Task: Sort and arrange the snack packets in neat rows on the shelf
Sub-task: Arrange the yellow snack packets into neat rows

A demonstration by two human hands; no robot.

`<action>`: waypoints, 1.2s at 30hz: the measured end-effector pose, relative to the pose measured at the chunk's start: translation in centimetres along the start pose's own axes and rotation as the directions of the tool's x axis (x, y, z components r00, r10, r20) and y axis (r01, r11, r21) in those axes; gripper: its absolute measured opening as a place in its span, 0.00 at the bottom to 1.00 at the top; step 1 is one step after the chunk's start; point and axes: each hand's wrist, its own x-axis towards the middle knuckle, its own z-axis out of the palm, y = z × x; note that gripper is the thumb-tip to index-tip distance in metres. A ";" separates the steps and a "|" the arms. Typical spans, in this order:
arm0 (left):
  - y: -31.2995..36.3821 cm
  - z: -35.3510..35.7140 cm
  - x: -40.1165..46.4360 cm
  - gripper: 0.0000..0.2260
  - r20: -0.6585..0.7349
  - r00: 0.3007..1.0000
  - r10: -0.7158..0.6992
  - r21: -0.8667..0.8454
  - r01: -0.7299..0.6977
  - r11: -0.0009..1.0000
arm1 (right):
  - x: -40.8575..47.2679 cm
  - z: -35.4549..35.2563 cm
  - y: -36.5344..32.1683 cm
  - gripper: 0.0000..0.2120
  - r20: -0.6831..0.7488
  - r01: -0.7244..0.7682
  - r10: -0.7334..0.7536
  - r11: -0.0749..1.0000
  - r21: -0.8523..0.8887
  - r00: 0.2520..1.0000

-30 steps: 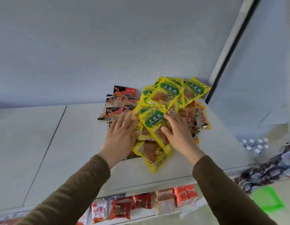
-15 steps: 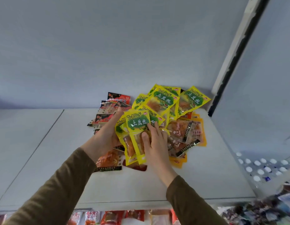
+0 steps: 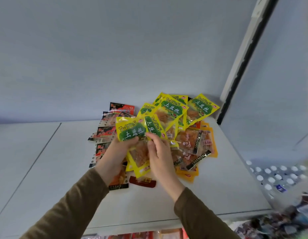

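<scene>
Sorting barely begun: left hand [image 3: 115, 152] and right hand [image 3: 158, 156] curl fingers round a few yellow packets [image 3: 132, 131] lifted over the mixed heap [image 3: 189, 144] on the shelf [image 3: 46, 169]; no rows laid yet.

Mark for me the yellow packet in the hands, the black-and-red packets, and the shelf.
yellow packet [image 3: 130, 131], head view, on its green label.
black-and-red packets [image 3: 105, 131], head view, on one packet's red print.
shelf [image 3: 55, 169], head view, on bare white surface left of the pile.
</scene>
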 end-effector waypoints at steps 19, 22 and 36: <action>-0.2 -2.4 2.7 0.10 0.027 0.994 -0.107 -0.325 0.110 0.939 | 13.2 -6.2 -0.2 0.51 -0.246 -0.295 0.285 0.955 -0.006 0.927; -0.1 -2.1 2.5 0.07 0.032 0.993 -0.114 -0.323 0.119 0.939 | 13.3 -5.0 -0.4 0.51 -0.176 -0.314 0.384 0.892 0.326 0.906; 0.5 -4.7 2.7 0.17 0.001 0.998 -0.064 -0.408 0.059 0.911 | 14.8 -10.4 0.0 0.16 -0.148 -0.185 0.358 0.743 0.643 0.922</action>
